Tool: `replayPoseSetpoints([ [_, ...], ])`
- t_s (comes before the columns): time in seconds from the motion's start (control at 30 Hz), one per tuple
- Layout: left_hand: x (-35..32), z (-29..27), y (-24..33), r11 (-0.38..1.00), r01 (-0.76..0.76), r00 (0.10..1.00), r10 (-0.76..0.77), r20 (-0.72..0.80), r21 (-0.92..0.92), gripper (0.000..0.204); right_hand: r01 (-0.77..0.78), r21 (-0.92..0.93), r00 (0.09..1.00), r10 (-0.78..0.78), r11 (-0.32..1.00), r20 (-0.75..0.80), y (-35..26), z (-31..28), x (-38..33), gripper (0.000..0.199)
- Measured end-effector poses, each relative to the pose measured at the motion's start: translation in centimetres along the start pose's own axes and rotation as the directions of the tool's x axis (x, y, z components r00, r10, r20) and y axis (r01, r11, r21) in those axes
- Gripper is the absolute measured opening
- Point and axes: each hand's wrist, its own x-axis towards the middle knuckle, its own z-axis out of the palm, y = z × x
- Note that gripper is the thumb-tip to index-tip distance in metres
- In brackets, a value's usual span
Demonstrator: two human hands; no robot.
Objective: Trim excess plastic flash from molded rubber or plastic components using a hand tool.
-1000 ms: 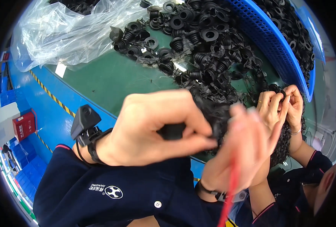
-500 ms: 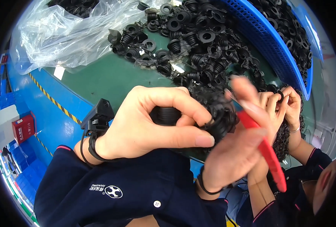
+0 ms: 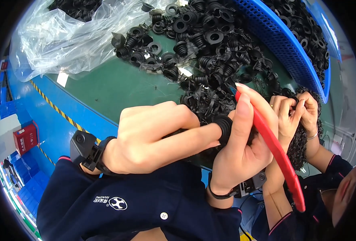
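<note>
My left hand (image 3: 156,138) is closed, with its index finger stretched toward the right. Over that fingertip sits a small black ribbed rubber boot (image 3: 225,128), which also meets my right hand's fingers. My right hand (image 3: 244,140) is closed around a long red-handled tool (image 3: 274,144), its handle slanting down past the palm. The tool's tip is thin and mostly hidden behind the fingers, so its exact kind is unclear. Beneath both hands lie black rubber scraps (image 3: 208,102). My left hand's curled fingers hide whatever lies inside them.
A heap of black ribbed boots (image 3: 214,38) covers the far side of the green table (image 3: 105,90). A blue basket (image 3: 284,46) holds more at the right. Clear plastic bag (image 3: 69,40) lies far left. Close on the right, a co-worker's hands (image 3: 296,112) work on a black piece.
My left hand has turned knuckles up, its index finger now straightened into the boot. My right hand has drawn in and steadied beside it, the red-handled tool still held.
</note>
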Motion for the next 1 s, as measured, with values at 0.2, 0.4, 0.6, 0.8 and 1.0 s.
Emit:
replayPoseSetpoints([
  [0.2,0.8,-0.6,0.5,0.905,0.294,0.956,-0.282,0.081,-0.308,0.023,-0.337,0.173,0.941,0.329,0.925,0.078,-1.2,-1.0,0.7,0.015],
  [0.4,0.0,-0.8,-0.3,0.995,0.014,0.996,-0.023,-0.088,-0.096,0.025,-0.27,0.338,0.959,0.221,0.902,0.176,-0.4,-1.4,0.2,0.014],
  [0.6,0.2,-1.4,-0.5,0.995,0.064,0.992,-0.071,-0.101,-0.074,0.027,0.013,0.281,0.98,-0.068,0.96,0.187,0.8,-3.0,-0.8,0.034],
  [0.8,1.1,-1.7,0.3,0.979,0.116,0.99,-0.127,-0.061,-0.166,0.025,0.356,0.19,0.75,-0.401,0.915,0.525,0.1,-5.8,1.0,0.037],
  [1.0,0.7,-2.1,0.2,0.92,0.264,0.964,-0.264,0.039,-0.291,0.021,0.359,0.123,0.734,-0.362,0.925,0.574,-0.1,-5.0,0.8,0.033],
])
